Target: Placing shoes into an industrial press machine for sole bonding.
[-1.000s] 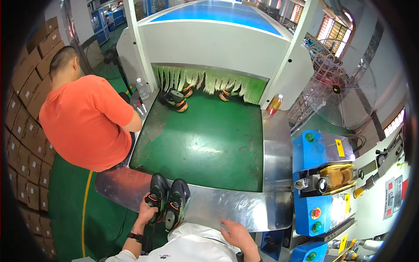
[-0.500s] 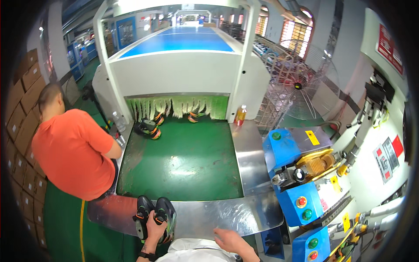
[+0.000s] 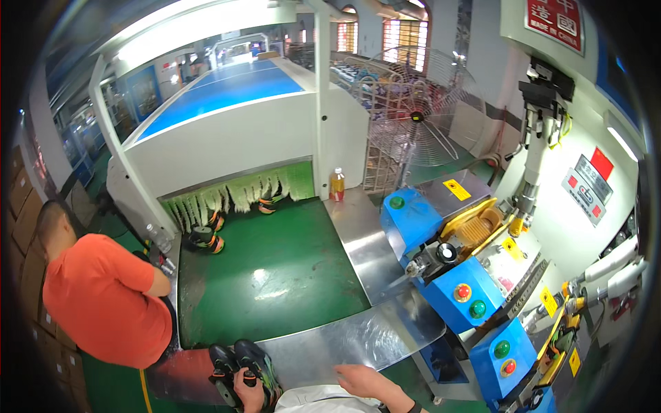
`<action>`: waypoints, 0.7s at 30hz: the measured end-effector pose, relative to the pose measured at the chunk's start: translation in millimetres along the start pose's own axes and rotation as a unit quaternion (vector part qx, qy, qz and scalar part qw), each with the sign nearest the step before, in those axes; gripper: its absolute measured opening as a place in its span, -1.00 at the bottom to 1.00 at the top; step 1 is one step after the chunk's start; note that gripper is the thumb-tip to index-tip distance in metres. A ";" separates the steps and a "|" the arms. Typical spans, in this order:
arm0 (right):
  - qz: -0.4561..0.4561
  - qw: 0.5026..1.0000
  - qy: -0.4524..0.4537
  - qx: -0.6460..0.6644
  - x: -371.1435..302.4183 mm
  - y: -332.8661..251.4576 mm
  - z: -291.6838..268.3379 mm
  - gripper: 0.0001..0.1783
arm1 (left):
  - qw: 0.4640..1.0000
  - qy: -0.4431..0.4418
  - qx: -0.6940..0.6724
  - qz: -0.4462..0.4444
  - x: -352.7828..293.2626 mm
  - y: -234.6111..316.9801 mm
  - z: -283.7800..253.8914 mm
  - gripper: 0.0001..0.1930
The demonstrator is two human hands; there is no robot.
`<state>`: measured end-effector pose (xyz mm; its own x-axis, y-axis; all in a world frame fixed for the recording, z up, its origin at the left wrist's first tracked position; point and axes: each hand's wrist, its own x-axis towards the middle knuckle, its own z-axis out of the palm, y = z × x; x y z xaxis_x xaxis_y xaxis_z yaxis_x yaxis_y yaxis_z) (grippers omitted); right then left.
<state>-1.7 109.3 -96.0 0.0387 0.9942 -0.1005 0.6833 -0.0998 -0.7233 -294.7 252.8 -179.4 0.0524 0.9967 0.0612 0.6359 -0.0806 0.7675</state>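
At the front of the metal ledge (image 3: 323, 344), my left hand (image 3: 249, 394) is closed round a pair of black sports shoes (image 3: 255, 359) with green and orange trim. The shoes sit side by side, toes pointing away from me; whether they rest on the ledge I cannot tell. To the right, my right hand (image 3: 359, 381) is over the ledge's near edge, fingers stretched loosely leftward, holding nothing. Farther off, a black and orange shoe (image 3: 205, 238) lies on the green conveyor belt (image 3: 275, 282), by the fringed curtain (image 3: 241, 193). More shoes are partly hidden under the fringe.
A person in an orange shirt (image 3: 103, 303) sits at the left. On the right stand blue control boxes (image 3: 465, 292) with red and green buttons, beside a pressing machine (image 3: 551, 179). A drink bottle (image 3: 337, 184) stands by the tunnel; a large fan (image 3: 417, 117) is behind.
My view has turned to the right, so the conveyor and seated person appear farther left. My left hand keeps hold of the shoes; my right hand stays without anything in it.
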 end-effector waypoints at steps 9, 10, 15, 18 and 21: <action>0.023 0.997 -0.068 -0.008 7.1 1.0 13.9 -0.58 | 1.000 0.012 -0.003 -0.017 7.4 -13.2 -2.2 -0.61; 0.046 0.998 -0.048 0.003 8.6 -4.1 14.2 -0.58 | 1.000 -0.003 0.028 0.010 8.7 1.1 -7.7 -0.57; 0.033 0.999 -0.018 0.010 6.8 -9.6 15.8 -0.61 | 0.957 0.109 0.064 0.259 10.1 80.1 -13.3 -0.60; 0.061 0.997 0.046 0.026 -4.2 -13.3 17.4 -0.65 | 0.975 -0.161 0.006 0.154 30.6 82.3 25.1 -0.55; 0.125 0.990 0.057 0.033 -24.4 -15.2 10.9 -0.64 | 0.914 -0.346 -0.074 0.198 60.4 29.1 99.2 -0.57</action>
<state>-21.1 86.1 -90.0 0.2850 0.9357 -0.2079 0.5933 -0.3425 -0.7285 -196.7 310.5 -216.7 0.7627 0.6463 -0.0256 0.3527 -0.3824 0.8540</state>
